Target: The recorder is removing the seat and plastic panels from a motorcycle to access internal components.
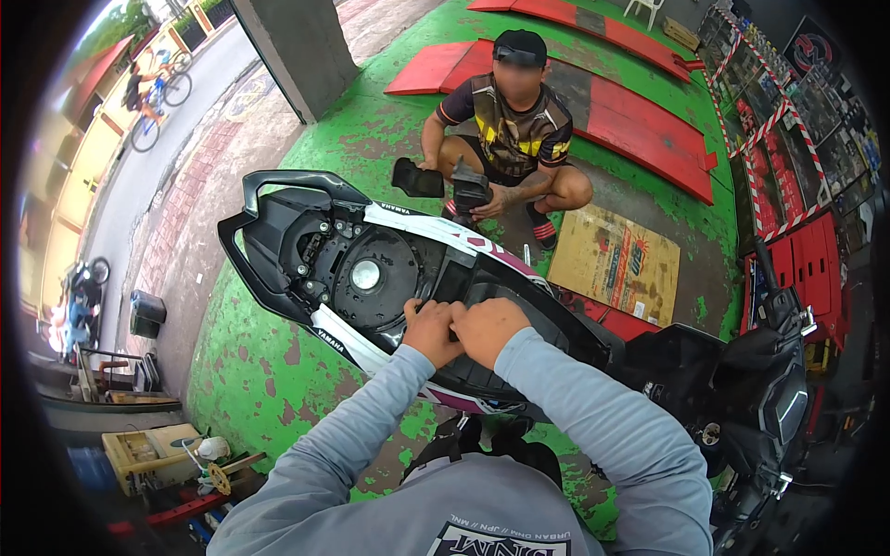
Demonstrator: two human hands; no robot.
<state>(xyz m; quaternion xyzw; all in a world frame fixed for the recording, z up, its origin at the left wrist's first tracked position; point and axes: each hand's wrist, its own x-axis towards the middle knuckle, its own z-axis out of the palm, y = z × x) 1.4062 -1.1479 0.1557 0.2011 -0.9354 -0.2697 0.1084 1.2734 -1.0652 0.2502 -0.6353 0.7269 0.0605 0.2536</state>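
Big green floor [232, 375] first, paint flaking to grey-brown all over, with the grey street [199, 60] past its left edge. Two long red ramps [640, 144] lie toward the floor's far edge, and crowded shelves [788, 139] line its right edge. The scooter [556, 320] takes up the middle of the floor, tail toward the street-side edge, handlebars by the right edge, its black under-seat area wide open between white side panels. A grey pillar [297, 56] stands at the far-left corner. Co-worker [519, 120] is squatting across the scooter with a black part in each hand. Flattened cardboard [612, 259] sits on the floor just right of them, and a dark bin [146, 313] is off the left edge

As for the wearer, left hand [432, 334] and right hand [491, 332] are side by side over the rear of the open compartment, fingers curled in; can't tell what they've got hold of, if anything. Smallest bit: a round silver cap [365, 274] behind the left hand, toward the tail
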